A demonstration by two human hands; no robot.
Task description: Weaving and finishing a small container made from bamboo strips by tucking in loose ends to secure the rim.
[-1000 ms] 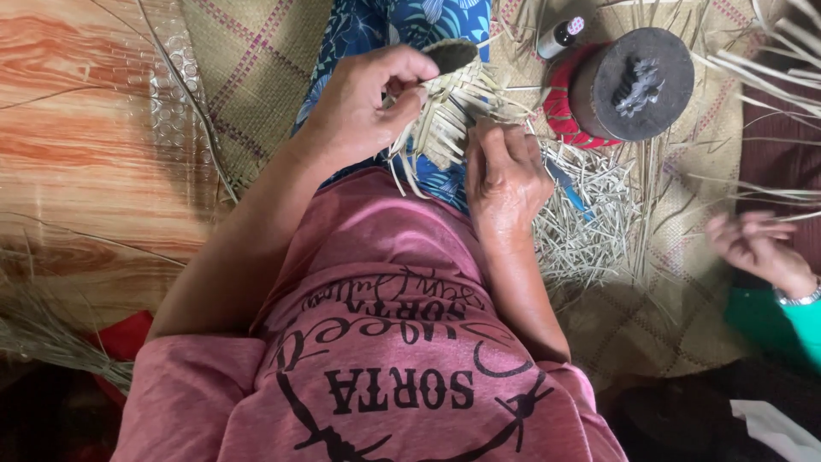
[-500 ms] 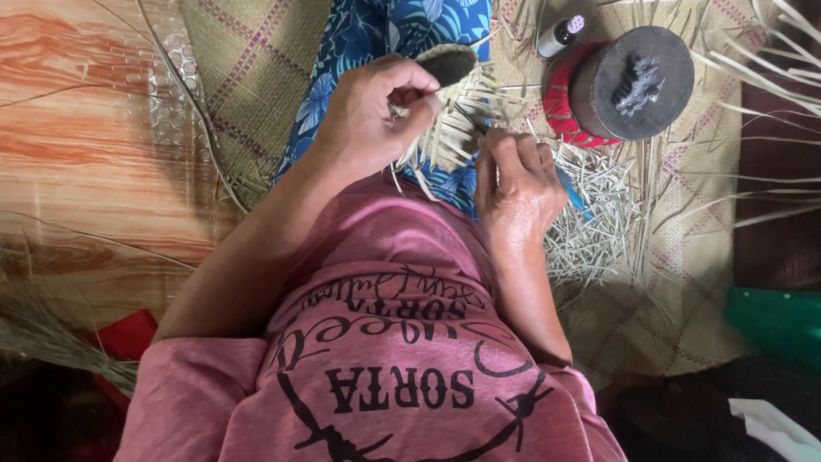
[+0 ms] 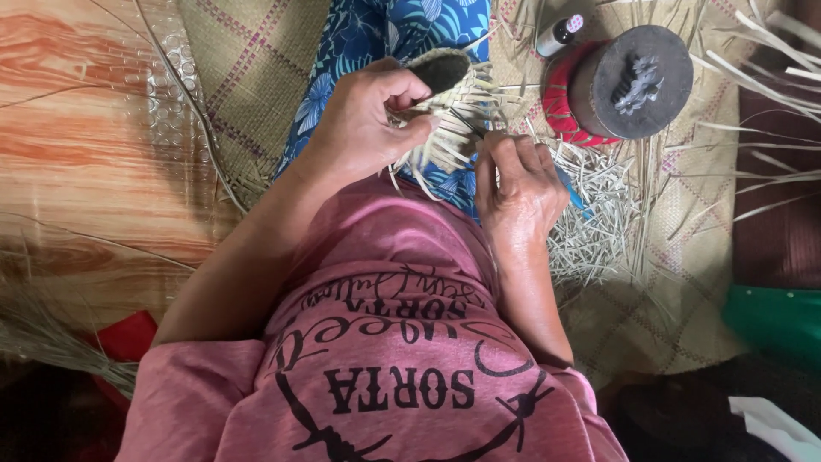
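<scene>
Woven straw matting (image 3: pixel 256 77) with a purple check covers the floor, and wood-grain flooring (image 3: pixel 77 154) shows at the left. A person in a pink printed shirt (image 3: pixel 385 342) sits on the matting, seen from above, with blue leaf-patterned cloth (image 3: pixel 359 34) over the lap.

Both hands meet over the lap at a small piece of pale straw weaving (image 3: pixel 457 111) with a dark rounded end. The left hand (image 3: pixel 368 124) is curled around its near side, thumb and fingers pinching the strands. The right hand (image 3: pixel 517 184) is half closed just to the right, its fingertips on loose strand ends; a blue object shows beneath it, too hidden to identify.

Far right stands a round red container (image 3: pixel 633 85) under a dark lid carrying a small grey lump; its contents are hidden. A small bottle (image 3: pixel 556 34) lies just beside it. Cut straw scraps (image 3: pixel 599 231) lie heaped beside the right hand, with long straw strips (image 3: pixel 761 60) scattered at far right.
</scene>
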